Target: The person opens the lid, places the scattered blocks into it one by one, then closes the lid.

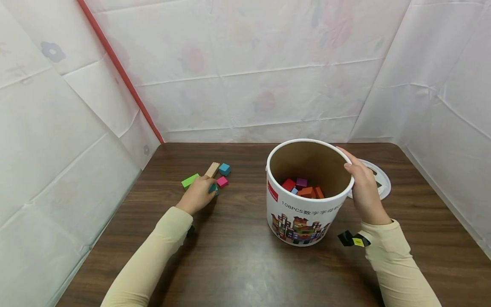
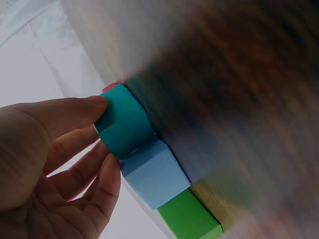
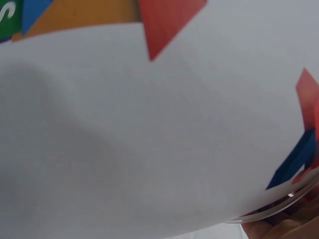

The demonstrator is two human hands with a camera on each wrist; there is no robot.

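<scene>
Bucket (image 1: 303, 213) marked "108PCS" is gripped at its rim by right hand (image 1: 364, 192); left hand (image 1: 197, 195) pinches teal block (image 2: 124, 127).

Loose blocks (image 1: 216, 175) left of bucket (image 1: 307, 213), lid (image 1: 377, 181) behind its right.

table (image 1: 238, 264) | dark wood | bucket (image 1: 303, 221), lid (image 1: 381, 181), loose blocks (image 1: 222, 175)

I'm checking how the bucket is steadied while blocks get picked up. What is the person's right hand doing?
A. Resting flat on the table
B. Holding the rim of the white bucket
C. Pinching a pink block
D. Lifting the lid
B: in the head view the right hand curls over the rim of the white bucket, while the lid lies untouched on the table behind it.
</scene>
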